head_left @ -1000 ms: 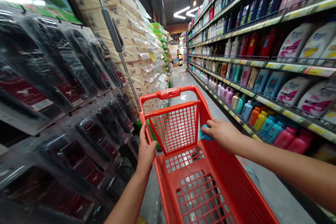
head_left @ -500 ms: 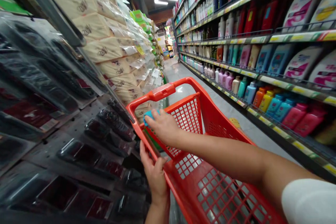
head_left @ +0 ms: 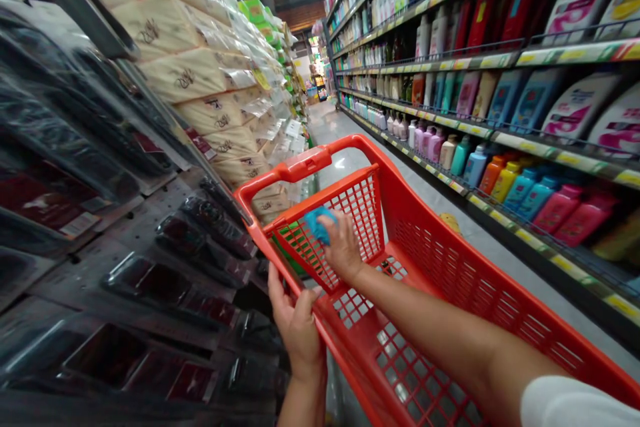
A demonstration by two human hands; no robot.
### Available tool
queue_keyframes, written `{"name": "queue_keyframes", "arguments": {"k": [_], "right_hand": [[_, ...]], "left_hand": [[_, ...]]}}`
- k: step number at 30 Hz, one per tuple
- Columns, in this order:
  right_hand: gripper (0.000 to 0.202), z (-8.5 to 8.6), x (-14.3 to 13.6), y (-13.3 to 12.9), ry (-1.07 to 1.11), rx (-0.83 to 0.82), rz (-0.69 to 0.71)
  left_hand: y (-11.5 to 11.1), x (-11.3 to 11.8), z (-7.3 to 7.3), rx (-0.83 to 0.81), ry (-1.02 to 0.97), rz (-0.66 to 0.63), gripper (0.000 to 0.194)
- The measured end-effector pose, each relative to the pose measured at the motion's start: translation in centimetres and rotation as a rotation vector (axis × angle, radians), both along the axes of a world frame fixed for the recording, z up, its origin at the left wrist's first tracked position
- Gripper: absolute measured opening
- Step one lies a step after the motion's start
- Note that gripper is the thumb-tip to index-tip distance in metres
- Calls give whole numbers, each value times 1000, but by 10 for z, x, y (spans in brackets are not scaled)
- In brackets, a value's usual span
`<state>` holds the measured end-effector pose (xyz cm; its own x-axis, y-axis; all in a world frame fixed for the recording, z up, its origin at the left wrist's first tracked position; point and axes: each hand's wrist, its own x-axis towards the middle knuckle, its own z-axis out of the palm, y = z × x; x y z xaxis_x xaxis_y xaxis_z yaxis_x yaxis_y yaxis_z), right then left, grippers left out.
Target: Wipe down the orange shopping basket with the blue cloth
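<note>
A red plastic shopping cart (head_left: 425,247) with grid walls stands in front of me, its handle at the far end. My left hand (head_left: 297,327) is wrapped over the cart's left rim, with the thumb on the inner side. Inside the cart, my right hand (head_left: 344,247) holds a crumpled blue cloth (head_left: 320,223) against the red grid panel (head_left: 367,213) below the handle. Part of the cloth is hidden by the fingers. My right forearm reaches across the basket from the lower right.
On the left hang several dark packaged goods (head_left: 135,347), close to the cart's rim. Behind them rise stacked cream-coloured tissue packs (head_left: 200,73). Shelves of bottles (head_left: 525,190) line the right side. The tiled aisle floor (head_left: 327,123) runs between them.
My right hand has moved with the blue cloth from the panel's top left corner, right and down onto its grid face. My left hand stays on the rim.
</note>
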<state>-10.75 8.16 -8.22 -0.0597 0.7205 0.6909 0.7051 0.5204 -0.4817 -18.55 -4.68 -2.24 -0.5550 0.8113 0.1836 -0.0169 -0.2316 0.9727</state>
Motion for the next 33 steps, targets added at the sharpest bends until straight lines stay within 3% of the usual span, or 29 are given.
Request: {"name": "queue_keyframes", "arguments": {"k": [2,4,8,10,11,14,16,18,21,23,24,26,30,31,33], "right_hand": [[49,-8,-12,-14,-232,7,283],[47,-9,-4,-13,-294,-19,338],[54,-2,26,8,82,-144,-134],[56,-3,20,8,178,-178,-240],[56,-6,12,4,148,-181,-204],[49,-25,-12,-12,-113,-156,92],[45,-41,-8,-17,-228,-159,206],[46,-57,15,-11,-203,-216,113],[52,-74,55,4,-20,-370,-275],[56,-83,62,3,70,-480,-465],[57,-88,57,-3,64,-530,-476],[55,-96,35,-24,-87,-605,-302],[35,-98,1,-61,-565,-504,382],[32,-94,4,-61,-624,-481,443],[28,-84,28,-51,-684,-528,354]], "left_hand": [[-1,-3,-3,-6,65,-13,87],[-2,-7,-6,-11,123,-27,86],[-1,-9,-10,-1,186,-11,85],[1,-7,-9,13,158,-4,84],[3,-5,-7,14,125,-4,84],[6,-1,0,-6,41,13,84],[6,1,4,-15,26,21,85],[5,0,5,-10,29,22,86],[4,0,3,7,51,12,85],[5,0,1,26,75,17,84],[6,1,1,36,81,24,84],[7,2,0,48,78,39,84],[9,3,0,40,83,34,85],[8,2,-1,39,90,32,85],[7,0,-1,41,91,30,84]]}}
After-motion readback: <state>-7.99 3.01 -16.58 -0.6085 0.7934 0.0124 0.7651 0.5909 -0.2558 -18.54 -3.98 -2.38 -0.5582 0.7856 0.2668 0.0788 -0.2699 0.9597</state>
